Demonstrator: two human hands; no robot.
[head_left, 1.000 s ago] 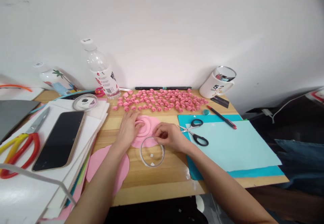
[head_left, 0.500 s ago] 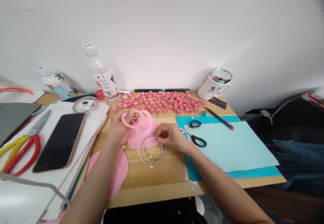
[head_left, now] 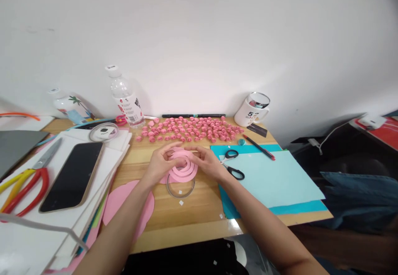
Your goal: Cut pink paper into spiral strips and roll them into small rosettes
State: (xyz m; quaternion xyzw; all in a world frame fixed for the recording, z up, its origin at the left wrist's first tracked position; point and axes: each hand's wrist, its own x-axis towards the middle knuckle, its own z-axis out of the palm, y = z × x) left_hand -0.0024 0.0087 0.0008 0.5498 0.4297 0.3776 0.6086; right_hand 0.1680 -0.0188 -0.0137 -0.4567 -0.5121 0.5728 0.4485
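Observation:
Between my hands is a pink paper spiral [head_left: 188, 176], its coils wound round one another and facing me. My left hand [head_left: 160, 164] is closed on its left side, thumb reaching over the coils. My right hand [head_left: 205, 161] grips the right edge with its fingertips. Just below the spiral, a thin roll of clear tape [head_left: 168, 190] lies on the wooden table, partly covered by the paper. More pink paper shows under my left hand. Small white squares [head_left: 181, 203] lie near the roll. Pink paper circles [head_left: 120, 202] are partly under my left forearm.
Many rolled pink paper flowers [head_left: 199, 129] spread along the back. Black-handled scissors [head_left: 235, 173] lie on blue paper sheets [head_left: 273, 179] at right. A mug [head_left: 247, 113] and a water bottle [head_left: 129, 105] stand by the wall. Left are a phone [head_left: 73, 177] and larger scissors [head_left: 39, 179].
My right hand has left the tape roll and moved up to the spiral. The spiral, loosely uncoiled before, is now drawn together into tighter rings between both hands. The view has shifted slightly.

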